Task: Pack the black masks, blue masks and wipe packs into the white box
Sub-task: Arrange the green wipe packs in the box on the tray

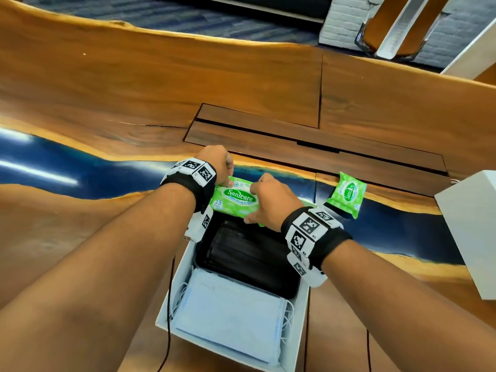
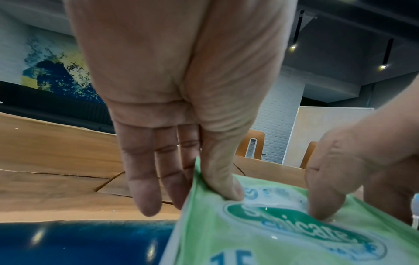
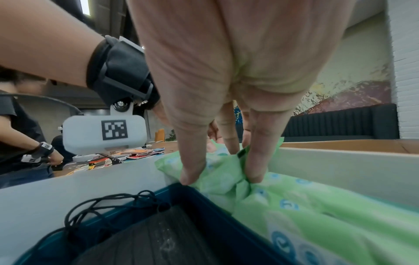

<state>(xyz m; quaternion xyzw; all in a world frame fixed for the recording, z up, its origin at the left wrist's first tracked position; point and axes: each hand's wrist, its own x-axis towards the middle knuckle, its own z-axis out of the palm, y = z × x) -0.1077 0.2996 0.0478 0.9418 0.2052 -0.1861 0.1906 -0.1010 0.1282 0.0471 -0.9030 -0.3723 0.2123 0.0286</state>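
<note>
The white box (image 1: 300, 312) stands on the table in front of me. A pack of blue masks (image 1: 228, 310) lies at its near end, with black masks (image 1: 249, 253) in the middle. Both hands hold a green wipe pack (image 1: 233, 198) over the box's far end. My left hand (image 1: 228, 175) pinches its far left edge, thumb on top (image 2: 226, 182). My right hand (image 1: 252, 204) grips its right side, with the fingertips (image 3: 256, 175) pressed into the green wrapper (image 3: 294, 215) beside the black masks (image 3: 147, 242). A second wipe pack (image 1: 347, 194) lies on the table to the right of the box.
A white block-shaped thing (image 1: 472, 232) stands at the right edge of the wood and blue resin table (image 1: 134, 103). A chair (image 1: 389, 30) stands beyond the far edge. Another person (image 3: 22, 143) works at a cluttered table in the background.
</note>
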